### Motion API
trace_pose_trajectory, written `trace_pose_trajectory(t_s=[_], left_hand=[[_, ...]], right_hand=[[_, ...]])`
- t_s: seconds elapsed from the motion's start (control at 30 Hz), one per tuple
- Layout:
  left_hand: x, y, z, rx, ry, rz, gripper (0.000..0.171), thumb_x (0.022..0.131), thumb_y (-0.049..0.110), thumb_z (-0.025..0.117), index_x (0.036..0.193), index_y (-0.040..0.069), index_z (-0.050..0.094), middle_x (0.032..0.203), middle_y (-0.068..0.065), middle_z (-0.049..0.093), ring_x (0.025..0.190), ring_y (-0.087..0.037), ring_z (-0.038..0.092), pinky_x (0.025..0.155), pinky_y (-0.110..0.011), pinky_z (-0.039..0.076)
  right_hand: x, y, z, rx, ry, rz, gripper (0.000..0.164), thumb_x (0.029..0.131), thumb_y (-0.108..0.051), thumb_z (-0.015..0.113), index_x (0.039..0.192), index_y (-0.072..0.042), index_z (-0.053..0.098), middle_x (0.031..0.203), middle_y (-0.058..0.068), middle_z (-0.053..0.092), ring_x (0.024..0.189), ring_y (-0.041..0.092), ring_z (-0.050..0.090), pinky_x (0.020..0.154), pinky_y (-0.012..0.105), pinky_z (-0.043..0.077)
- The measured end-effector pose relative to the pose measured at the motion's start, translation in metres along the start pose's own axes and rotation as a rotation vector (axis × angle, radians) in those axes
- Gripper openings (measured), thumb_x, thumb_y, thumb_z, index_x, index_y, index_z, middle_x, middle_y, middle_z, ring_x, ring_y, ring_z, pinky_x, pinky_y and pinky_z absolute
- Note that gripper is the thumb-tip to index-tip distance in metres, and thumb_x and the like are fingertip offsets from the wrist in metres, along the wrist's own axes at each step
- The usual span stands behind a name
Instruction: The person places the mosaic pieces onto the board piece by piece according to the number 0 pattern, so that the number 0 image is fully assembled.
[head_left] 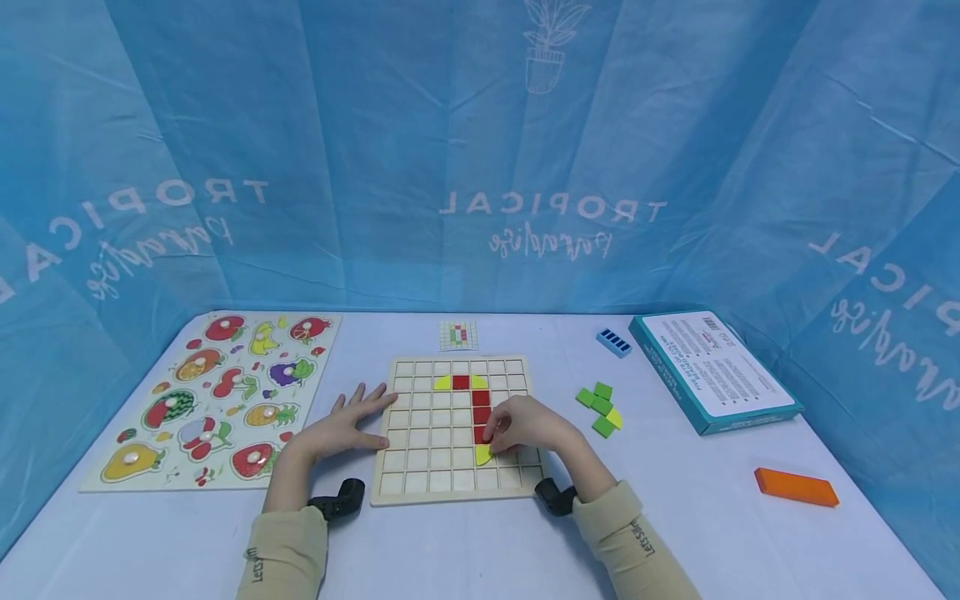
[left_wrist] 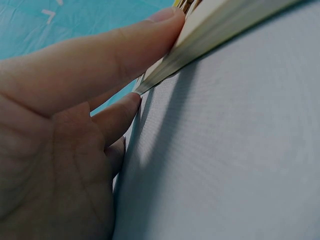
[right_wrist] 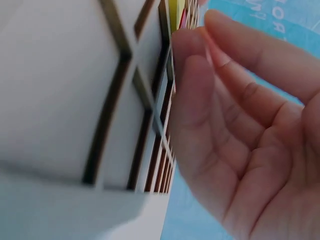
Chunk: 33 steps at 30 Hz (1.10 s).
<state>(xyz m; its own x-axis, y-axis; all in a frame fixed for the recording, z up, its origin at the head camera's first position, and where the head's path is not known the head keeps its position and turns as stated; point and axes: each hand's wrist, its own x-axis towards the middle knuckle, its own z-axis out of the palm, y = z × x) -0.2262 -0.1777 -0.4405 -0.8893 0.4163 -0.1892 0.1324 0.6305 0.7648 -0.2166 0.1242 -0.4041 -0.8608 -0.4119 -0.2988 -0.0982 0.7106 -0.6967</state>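
Observation:
A wooden grid board (head_left: pixel 418 482) lies on the white table in front of the person. Their left hand (head_left: pixel 337 429) has its fingers spread, and the fingertips and thumb touch the board's left edge (left_wrist: pixel 200 45). Over the board's right half, the right hand (head_left: pixel 528 423) has bent fingers, with fingertips beside a yellow rounded piece (head_left: pixel 482 456) and the lowest red tile (head_left: pixel 478 435). Whether they pinch a piece is hidden. More red tiles (head_left: pixel 481 398) run up that column. At the top, one red tile (head_left: pixel 461 382) sits between two yellow rounded pieces (head_left: pixel 443 383).
A small pattern card (head_left: pixel 458 335) lies behind the board. Loose green squares (head_left: pixel 602 405) and a yellow piece (head_left: pixel 614 418) lie to the right, near a blue slotted block (head_left: pixel 614 342), a teal box (head_left: pixel 720 375) and an orange block (head_left: pixel 797 487). A fruit puzzle board (head_left: pixel 168 450) is left.

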Motion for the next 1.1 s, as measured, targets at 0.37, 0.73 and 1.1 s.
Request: trace_pose_trajectory(t_s=[0.37, 0.73, 1.1], left_hand=[[-0.003, 0.002, 0.002, -0.009, -0.011, 0.013, 0.082, 0.075, 0.030, 0.072, 0.143, 0.007, 0.033, 0.153, -0.019, 0.010, 0.138, -0.041, -0.012, 0.109, -0.057, -0.013], [-0.002, 0.000, 0.001, -0.002, -0.004, 0.019, 0.082, 0.075, 0.031, 0.072, 0.143, 0.007, 0.034, 0.153, -0.020, 0.010, 0.138, -0.042, -0.012, 0.109, -0.057, -0.014], [-0.002, 0.000, 0.001, -0.010, -0.002, 0.024, 0.081, 0.075, 0.030, 0.072, 0.143, 0.007, 0.034, 0.153, -0.020, 0.009, 0.138, -0.042, -0.012, 0.109, -0.056, -0.014]], right_hand=[[-0.006, 0.014, -0.021, 0.099, 0.029, 0.007, 0.007, 0.080, -0.008, 0.069, 0.087, -0.008, 0.067, 0.071, 0.003, 0.063, 0.064, 0.018, 0.059, 0.062, 0.029, 0.052], [-0.011, 0.052, -0.054, 0.133, 0.235, -0.004, 0.013, 0.082, -0.009, 0.067, 0.095, -0.007, 0.067, 0.086, 0.001, 0.063, 0.081, 0.018, 0.056, 0.073, 0.032, 0.050], [-0.015, 0.086, -0.075, 0.144, 0.223, 0.046, 0.019, 0.083, -0.009, 0.065, 0.101, -0.004, 0.065, 0.091, 0.006, 0.064, 0.082, 0.019, 0.057, 0.076, 0.032, 0.051]])
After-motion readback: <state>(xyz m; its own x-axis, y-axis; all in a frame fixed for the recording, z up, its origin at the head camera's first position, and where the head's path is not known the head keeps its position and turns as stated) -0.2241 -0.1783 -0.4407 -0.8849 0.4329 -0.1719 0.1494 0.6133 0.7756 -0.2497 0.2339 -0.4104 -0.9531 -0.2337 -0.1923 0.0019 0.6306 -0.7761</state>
